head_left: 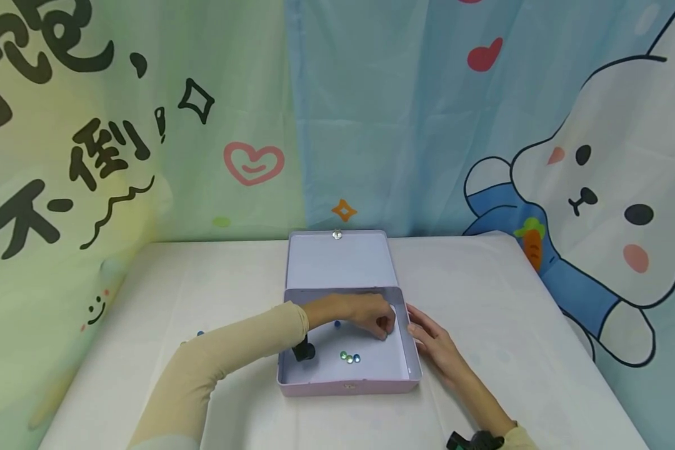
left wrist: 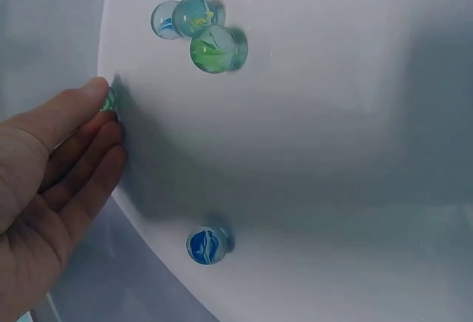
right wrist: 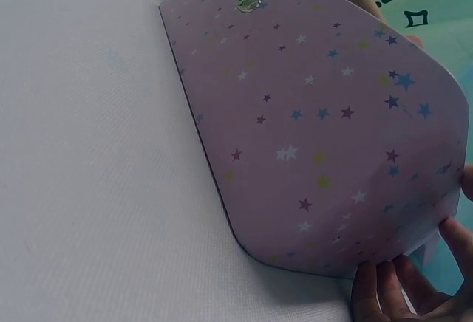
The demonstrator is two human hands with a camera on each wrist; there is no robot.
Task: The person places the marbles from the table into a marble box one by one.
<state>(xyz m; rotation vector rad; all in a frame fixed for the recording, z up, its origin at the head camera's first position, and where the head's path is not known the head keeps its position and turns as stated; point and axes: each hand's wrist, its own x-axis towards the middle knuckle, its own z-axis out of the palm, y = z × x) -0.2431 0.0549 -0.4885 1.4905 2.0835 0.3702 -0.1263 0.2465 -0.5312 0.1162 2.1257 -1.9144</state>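
A lilac metal box (head_left: pixel 309 389) stands on the table, its lid (head_left: pixel 340 259) tipped back. My left hand (head_left: pixel 365 312) reaches inside, near the right wall. In the left wrist view, my thumb and fingers pinch a green marble (left wrist: pixel 109 100), mostly hidden by the fingertips. On the box floor nearby lie a blue marble (left wrist: pixel 207 245) and a cluster of three, one of them a green-swirled marble (left wrist: pixel 213 49). My right hand (head_left: pixel 435 347) rests against the box's right outer side, its fingertips at the star-printed pink wall (right wrist: pixel 295 130).
A white cloth (head_left: pixel 512 325) covers the table around the box. Left of the box, a small blue marble (head_left: pixel 200 333) shows just past my left sleeve (head_left: pixel 225 350). A printed curtain (head_left: pixel 360 125) hangs behind the table.
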